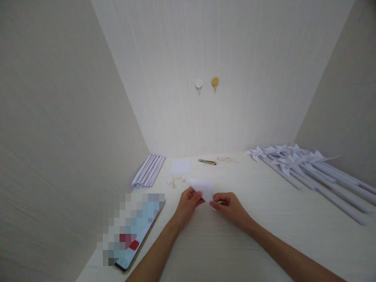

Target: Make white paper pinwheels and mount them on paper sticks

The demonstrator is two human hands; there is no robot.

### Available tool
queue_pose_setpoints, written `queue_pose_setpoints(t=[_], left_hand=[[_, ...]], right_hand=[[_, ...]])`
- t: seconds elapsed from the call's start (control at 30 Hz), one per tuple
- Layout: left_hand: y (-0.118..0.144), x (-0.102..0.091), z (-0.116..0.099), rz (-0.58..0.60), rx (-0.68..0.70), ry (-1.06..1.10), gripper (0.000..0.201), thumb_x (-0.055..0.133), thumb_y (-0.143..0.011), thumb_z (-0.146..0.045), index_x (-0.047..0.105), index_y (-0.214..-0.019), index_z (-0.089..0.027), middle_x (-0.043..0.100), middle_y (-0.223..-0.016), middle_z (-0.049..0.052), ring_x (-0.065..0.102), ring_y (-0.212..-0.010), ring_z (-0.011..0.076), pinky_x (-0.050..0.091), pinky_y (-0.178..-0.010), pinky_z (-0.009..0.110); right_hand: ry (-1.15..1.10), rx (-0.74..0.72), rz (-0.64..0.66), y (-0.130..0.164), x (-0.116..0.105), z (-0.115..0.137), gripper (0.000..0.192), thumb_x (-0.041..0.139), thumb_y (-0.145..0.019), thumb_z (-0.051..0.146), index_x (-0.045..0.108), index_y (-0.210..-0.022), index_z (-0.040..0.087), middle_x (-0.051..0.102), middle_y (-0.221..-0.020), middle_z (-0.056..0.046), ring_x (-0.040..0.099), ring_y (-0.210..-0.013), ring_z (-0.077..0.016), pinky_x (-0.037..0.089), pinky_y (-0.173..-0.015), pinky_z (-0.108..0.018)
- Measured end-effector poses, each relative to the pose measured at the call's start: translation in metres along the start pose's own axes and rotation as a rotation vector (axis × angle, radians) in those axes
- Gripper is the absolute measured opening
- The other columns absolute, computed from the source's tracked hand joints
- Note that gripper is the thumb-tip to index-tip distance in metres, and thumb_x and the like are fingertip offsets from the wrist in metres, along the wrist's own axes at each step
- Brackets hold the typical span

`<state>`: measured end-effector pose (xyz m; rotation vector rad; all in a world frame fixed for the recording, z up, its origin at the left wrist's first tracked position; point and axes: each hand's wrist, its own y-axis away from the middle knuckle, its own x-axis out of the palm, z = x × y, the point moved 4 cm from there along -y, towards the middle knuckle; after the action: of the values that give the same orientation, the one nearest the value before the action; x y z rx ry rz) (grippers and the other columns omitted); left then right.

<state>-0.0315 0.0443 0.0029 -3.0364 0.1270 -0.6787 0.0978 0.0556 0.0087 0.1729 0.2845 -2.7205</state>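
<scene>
Paper sheet pinched between left hand and right hand, both grips holding its lower edge

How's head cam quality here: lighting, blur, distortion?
Head view: soft, even light with faint shadows and no glare; wide-angle lens splays the walls outward; white folded paper between left hand and right hand is nearly washed out; device at left is pixelated; pinwheels look soft.

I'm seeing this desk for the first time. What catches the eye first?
Both hands, left hand and right hand, pinch a white paper piece at the table's middle. A row of white paper pinwheels lies at the far right, with rolled paper sticks at the far left.
</scene>
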Motion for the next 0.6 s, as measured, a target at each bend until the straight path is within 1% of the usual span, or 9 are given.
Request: queue_pose_setpoints(t=[0.07, 0.13, 0.2, 0.27, 0.37, 0.47, 0.53, 0.6], left_hand=[[0.0, 0.0, 0.005, -0.051, -0.005, -0.023, 0.023, 0.063, -0.061, -0.028, 0.06, -0.076, -0.01, 0.064, -0.071, 0.006, 0.058, -0.066, 0.0137, 0.045, -0.07, 0.029], [-0.001, -0.002, 0.006, -0.101, 0.003, -0.043, 0.023, 0.064, -0.061, -0.028, 0.06, -0.075, -0.01, 0.064, -0.069, 0.005, 0.057, -0.063, 0.0131, 0.045, -0.068, 0.028], [-0.001, -0.005, 0.004, -0.121, 0.011, -0.056, 0.024, 0.064, -0.061, -0.028, 0.06, -0.077, -0.011, 0.064, -0.068, 0.004, 0.057, -0.062, 0.0127, 0.044, -0.065, 0.027], [-0.001, -0.006, 0.002, -0.117, 0.011, -0.065, 0.026, 0.064, -0.061, -0.028, 0.06, -0.08, -0.011, 0.065, -0.069, 0.005, 0.057, -0.062, 0.0127, 0.044, -0.064, 0.026], [0.0, -0.004, 0.002, -0.081, -0.004, -0.09, 0.027, 0.065, -0.06, -0.026, 0.06, -0.081, -0.011, 0.065, -0.072, 0.005, 0.057, -0.063, 0.013, 0.043, -0.063, 0.026], [0.002, 0.0, 0.003, -0.034, -0.002, -0.125, 0.025, 0.065, -0.06, -0.023, 0.06, -0.081, -0.011, 0.066, -0.073, 0.005, 0.057, -0.063, 0.0131, 0.043, -0.063, 0.025], [0.004, 0.003, 0.003, -0.016, -0.001, -0.158, 0.025, 0.065, -0.059, -0.023, 0.06, -0.08, -0.01, 0.066, -0.075, 0.006, 0.057, -0.064, 0.0137, 0.043, -0.063, 0.026], [0.005, 0.005, 0.003, -0.014, -0.005, -0.201, 0.027, 0.066, -0.058, -0.023, 0.06, -0.081, -0.01, 0.066, -0.077, 0.007, 0.058, -0.066, 0.0148, 0.043, -0.064, 0.027]], right_hand=[[0.036, -0.01, 0.032, 0.001, 0.003, 0.001, 0.018, 0.056, -0.062, 0.022, 0.05, -0.047, 0.015, 0.045, -0.049, 0.003, 0.043, -0.049, -0.0093, 0.036, -0.048, -0.021], [0.044, -0.001, 0.065, 0.001, 0.005, 0.001, 0.016, 0.056, -0.063, 0.022, 0.051, -0.05, 0.015, 0.048, -0.053, 0.002, 0.045, -0.05, -0.0098, 0.038, -0.049, -0.022], [0.017, 0.007, 0.063, 0.001, 0.005, 0.0, 0.016, 0.056, -0.063, 0.024, 0.05, -0.051, 0.015, 0.052, -0.061, 0.0, 0.048, -0.056, -0.011, 0.039, -0.051, -0.023], [-0.037, 0.008, 0.015, -0.001, 0.003, -0.001, 0.019, 0.057, -0.063, 0.026, 0.046, -0.052, 0.015, 0.054, -0.067, -0.002, 0.05, -0.06, -0.0119, 0.041, -0.053, -0.023], [-0.129, 0.018, -0.054, -0.002, -0.002, -0.003, 0.02, 0.058, -0.062, 0.031, 0.044, -0.061, 0.017, 0.051, -0.064, 0.0, 0.048, -0.057, -0.0105, 0.04, -0.048, -0.022], [-0.181, 0.03, -0.049, -0.002, -0.003, -0.004, 0.023, 0.059, -0.062, 0.033, 0.045, -0.072, 0.018, 0.048, -0.064, 0.003, 0.046, -0.052, -0.0084, 0.036, -0.043, -0.019], [-0.178, 0.032, -0.03, -0.002, -0.002, -0.004, 0.024, 0.06, -0.062, 0.032, 0.045, -0.073, 0.018, 0.048, -0.063, 0.003, 0.045, -0.051, -0.0072, 0.034, -0.043, -0.019], [-0.161, 0.034, -0.025, -0.002, -0.002, -0.003, 0.024, 0.061, -0.062, 0.032, 0.045, -0.071, 0.017, 0.047, -0.06, 0.004, 0.043, -0.049, -0.0065, 0.033, -0.043, -0.019]])
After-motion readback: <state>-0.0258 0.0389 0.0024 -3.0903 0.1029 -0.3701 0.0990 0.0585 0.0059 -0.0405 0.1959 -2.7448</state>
